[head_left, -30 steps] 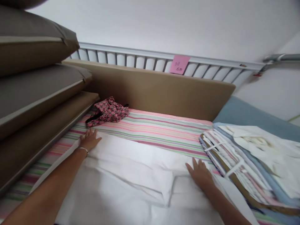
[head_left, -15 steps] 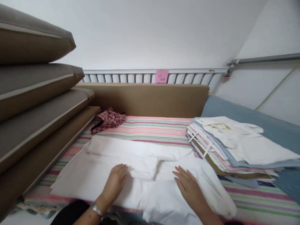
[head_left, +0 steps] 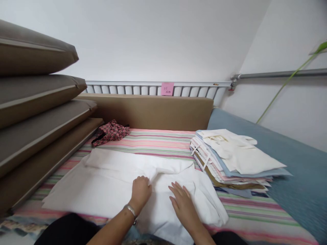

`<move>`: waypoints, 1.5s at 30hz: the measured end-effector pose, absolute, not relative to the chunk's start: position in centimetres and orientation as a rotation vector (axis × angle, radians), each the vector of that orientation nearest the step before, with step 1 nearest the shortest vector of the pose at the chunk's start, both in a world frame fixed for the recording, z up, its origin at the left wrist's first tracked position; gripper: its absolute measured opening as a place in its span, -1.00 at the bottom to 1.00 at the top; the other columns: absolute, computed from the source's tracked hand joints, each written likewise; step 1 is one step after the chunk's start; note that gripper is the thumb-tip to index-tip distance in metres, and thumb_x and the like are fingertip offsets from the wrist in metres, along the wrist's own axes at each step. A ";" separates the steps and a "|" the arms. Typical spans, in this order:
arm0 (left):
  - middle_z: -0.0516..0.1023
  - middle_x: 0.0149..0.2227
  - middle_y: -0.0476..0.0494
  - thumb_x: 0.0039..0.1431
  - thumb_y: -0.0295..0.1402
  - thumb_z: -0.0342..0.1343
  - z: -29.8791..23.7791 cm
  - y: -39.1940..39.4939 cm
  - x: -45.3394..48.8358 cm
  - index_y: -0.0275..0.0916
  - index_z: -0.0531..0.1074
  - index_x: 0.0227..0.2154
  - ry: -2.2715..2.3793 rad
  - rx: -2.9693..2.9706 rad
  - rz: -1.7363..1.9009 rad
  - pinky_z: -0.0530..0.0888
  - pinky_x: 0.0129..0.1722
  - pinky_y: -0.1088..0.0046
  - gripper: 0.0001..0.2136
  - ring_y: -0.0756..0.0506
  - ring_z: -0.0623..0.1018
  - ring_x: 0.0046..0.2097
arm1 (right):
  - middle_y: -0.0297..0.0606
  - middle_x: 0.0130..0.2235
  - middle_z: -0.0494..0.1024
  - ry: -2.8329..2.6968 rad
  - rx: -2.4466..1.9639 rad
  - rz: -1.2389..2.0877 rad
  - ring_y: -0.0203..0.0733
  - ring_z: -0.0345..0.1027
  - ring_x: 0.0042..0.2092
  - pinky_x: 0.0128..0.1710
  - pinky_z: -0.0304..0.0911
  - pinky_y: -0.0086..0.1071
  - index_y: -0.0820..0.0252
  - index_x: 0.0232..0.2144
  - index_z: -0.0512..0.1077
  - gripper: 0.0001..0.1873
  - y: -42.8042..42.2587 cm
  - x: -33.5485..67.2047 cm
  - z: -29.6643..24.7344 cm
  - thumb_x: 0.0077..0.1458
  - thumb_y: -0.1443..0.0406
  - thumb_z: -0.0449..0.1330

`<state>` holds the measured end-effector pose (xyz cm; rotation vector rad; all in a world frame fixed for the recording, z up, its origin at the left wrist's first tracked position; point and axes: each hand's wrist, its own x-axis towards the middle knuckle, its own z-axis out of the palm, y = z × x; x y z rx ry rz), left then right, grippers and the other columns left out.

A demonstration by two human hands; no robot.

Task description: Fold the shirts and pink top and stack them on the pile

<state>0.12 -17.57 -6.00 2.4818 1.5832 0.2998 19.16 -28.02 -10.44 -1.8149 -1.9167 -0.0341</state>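
A left hand (head_left: pixel 141 190) curls, its grip unclear, and a right hand (head_left: pixel 182 201) spreads open over a creased white cloth (head_left: pixel 107 185), seemingly laid out but unsmoothed, on a pink-and-green striped sheet (head_left: pixel 163 141) beside stacked, folded fabrics (head_left: pixel 242 154).

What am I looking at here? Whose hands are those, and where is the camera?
There's no robot here, just a person's two bare hands. The camera is worn on that person's head, looking forward and down, so you see what's in front of them. The left hand, with a bracelet on its wrist, is curled at a big white cloth; I can't tell whether it grips any. The right hand is open over the same cloth. Underneath is a striped sheet. Farther back lies a crumpled patterned cloth. A stack of folded fabric sits to the right, and thick cushions are piled on the left.
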 end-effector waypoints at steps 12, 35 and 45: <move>0.51 -0.31 -0.13 0.06 -0.62 -0.08 -4.3 -14.7 -1.1 -0.23 0.47 -0.38 1.471 2.638 0.284 0.24 -0.05 0.34 -0.75 -0.12 0.44 -0.17 | -0.21 0.28 0.11 -1.947 -2.226 0.211 -0.13 -0.12 0.30 0.23 -0.12 -0.09 0.07 0.17 0.20 -0.36 -19.4 24.5 -9.6 0.05 0.53 -0.13; 0.43 0.05 -0.13 0.14 -0.56 -0.11 -9.1 -19.0 -6.0 -0.17 0.34 0.02 1.438 2.424 0.619 -0.03 0.24 0.05 -0.60 -0.13 0.32 0.12 | -0.25 0.04 0.46 -1.928 -2.106 0.157 -0.20 0.26 0.10 0.19 -0.04 -0.20 0.10 -0.10 0.45 -0.61 -16.7 19.0 -7.3 0.15 0.37 -0.09; 0.31 0.17 -0.16 0.02 -0.55 -0.07 -10.2 -17.9 -5.2 -0.19 0.16 0.18 1.219 2.300 0.532 -0.05 0.26 0.00 -0.41 -0.16 0.21 0.22 | -0.29 -0.02 0.51 -1.958 -2.026 0.167 -0.25 0.31 0.04 0.09 0.10 -0.35 0.15 -0.08 0.45 -0.64 -8.8 15.3 -6.4 0.13 0.43 -0.01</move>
